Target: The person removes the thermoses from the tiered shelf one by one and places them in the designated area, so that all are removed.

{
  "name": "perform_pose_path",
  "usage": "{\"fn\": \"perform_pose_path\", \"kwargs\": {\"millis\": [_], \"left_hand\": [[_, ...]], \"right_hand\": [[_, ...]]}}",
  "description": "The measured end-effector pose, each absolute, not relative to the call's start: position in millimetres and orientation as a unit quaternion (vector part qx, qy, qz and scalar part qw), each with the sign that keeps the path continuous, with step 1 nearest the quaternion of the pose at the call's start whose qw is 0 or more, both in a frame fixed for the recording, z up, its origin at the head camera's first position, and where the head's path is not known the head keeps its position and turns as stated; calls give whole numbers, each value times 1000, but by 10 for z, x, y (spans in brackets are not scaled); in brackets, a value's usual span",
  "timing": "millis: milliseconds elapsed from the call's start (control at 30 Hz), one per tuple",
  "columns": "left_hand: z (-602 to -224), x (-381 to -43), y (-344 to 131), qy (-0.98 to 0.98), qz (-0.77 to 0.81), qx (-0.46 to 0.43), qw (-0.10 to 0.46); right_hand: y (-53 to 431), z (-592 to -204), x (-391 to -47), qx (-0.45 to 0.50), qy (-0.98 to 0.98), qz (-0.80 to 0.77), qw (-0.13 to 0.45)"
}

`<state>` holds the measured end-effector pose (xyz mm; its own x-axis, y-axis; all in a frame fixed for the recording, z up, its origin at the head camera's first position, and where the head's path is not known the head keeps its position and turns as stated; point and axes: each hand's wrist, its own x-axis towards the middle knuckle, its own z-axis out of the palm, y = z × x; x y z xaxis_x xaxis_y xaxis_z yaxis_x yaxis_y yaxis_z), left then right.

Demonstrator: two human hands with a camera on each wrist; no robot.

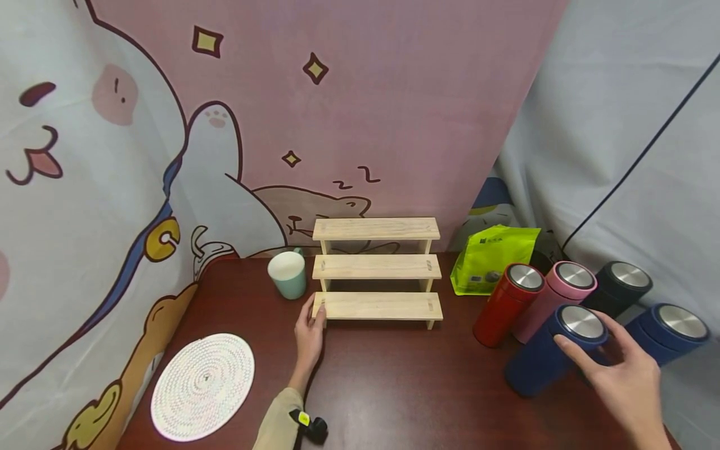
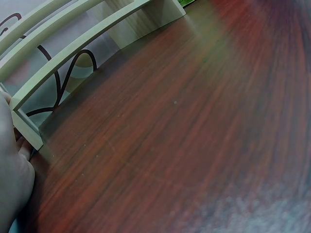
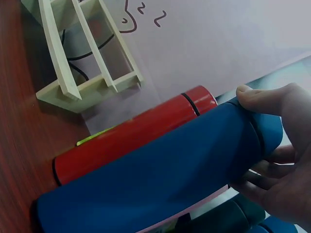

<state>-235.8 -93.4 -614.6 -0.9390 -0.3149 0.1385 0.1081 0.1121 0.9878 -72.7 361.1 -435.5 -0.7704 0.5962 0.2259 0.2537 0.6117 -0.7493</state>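
A three-step wooden display shelf (image 1: 377,306) stands against the backdrop. At its left end my left hand (image 1: 309,337) grips the lowest step, thumb on top; in the left wrist view, fingers of that hand (image 2: 14,170) wrap behind the side board. My right hand (image 1: 624,375) holds a blue thermos (image 1: 542,359) around its upper part, just below the steel-topped lid. From the right wrist, this blue thermos (image 3: 160,170) lies across the view, thumb on one side and fingers on the other. Right beside it is a red thermos (image 1: 500,312).
Behind the held thermos stand a pink thermos (image 1: 562,287), a dark green thermos (image 1: 619,287) and another blue thermos (image 1: 669,334). A lime-green pouch (image 1: 492,256) is right of the shelf. On the left are a mint mug (image 1: 289,278) and a round woven mat (image 1: 202,387).
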Motion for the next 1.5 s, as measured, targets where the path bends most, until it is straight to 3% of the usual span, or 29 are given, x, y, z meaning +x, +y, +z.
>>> {"fn": "perform_pose_path", "kwargs": {"millis": [533,900,1067,1333,1500], "left_hand": [[-6135,-2356,-920,-727,-664,61,164],[-6149,-2363,-914,-730,-657,71,176],[-6045,-2320,-906,-727,-664,66,162],[-5820,-2196,-903,-718,-678,57,149],[-6004,-2241,-932,-713,-681,83,141]], "right_hand": [[3738,-4446,-772,-315,-811,405,282],[3730,-4434,-789,-334,-808,409,261],[3713,-4439,-770,-309,-803,424,281],[3636,-4236,-832,-197,-809,396,387],[3538,-4050,-907,-150,-820,367,412]]}}
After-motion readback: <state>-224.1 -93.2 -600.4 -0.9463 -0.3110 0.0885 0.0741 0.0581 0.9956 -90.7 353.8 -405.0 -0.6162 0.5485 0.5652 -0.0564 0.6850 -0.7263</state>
